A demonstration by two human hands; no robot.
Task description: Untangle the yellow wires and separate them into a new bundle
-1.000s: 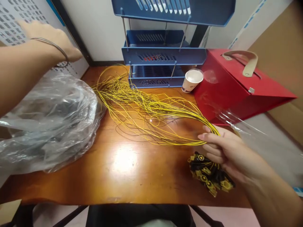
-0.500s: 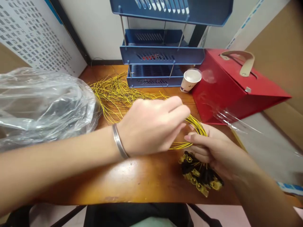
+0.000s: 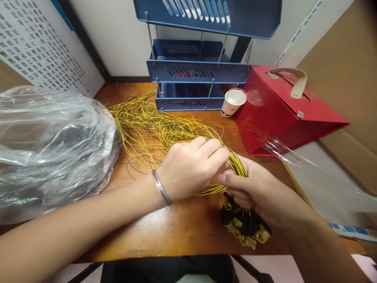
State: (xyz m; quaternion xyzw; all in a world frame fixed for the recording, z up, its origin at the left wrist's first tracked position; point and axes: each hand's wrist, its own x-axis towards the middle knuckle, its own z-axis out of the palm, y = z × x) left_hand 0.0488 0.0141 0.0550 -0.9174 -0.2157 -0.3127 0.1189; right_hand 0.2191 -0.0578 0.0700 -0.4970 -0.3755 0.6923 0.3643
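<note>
A coiled bundle of thin yellow and black wires (image 3: 238,165) passes through my right hand (image 3: 253,182), whose fingers and thumb are closed round it. Below that hand hang the wires' ends, a cluster of black pieces with yellowish clear tips (image 3: 243,226). My left hand (image 3: 197,167), a silver bangle on its wrist, curls over the same bundle just to the left, back of the hand up. Its fingertips are mostly hidden behind the hand. Beyond it, the loose tangled lengths of wire (image 3: 159,122) spread over the wooden table (image 3: 141,232).
A clear plastic bag (image 3: 55,153) bulges at the left. At the back stands a blue tiered tray rack (image 3: 200,70), with a paper cup (image 3: 233,103) beside it. A red box with a handle (image 3: 282,106) and cardboard (image 3: 332,78) line the right side.
My left hand has moved slightly down and left along the wires, and its motion blur is gone. The right hand keeps its grip on the bundle. The view has shifted a little.
</note>
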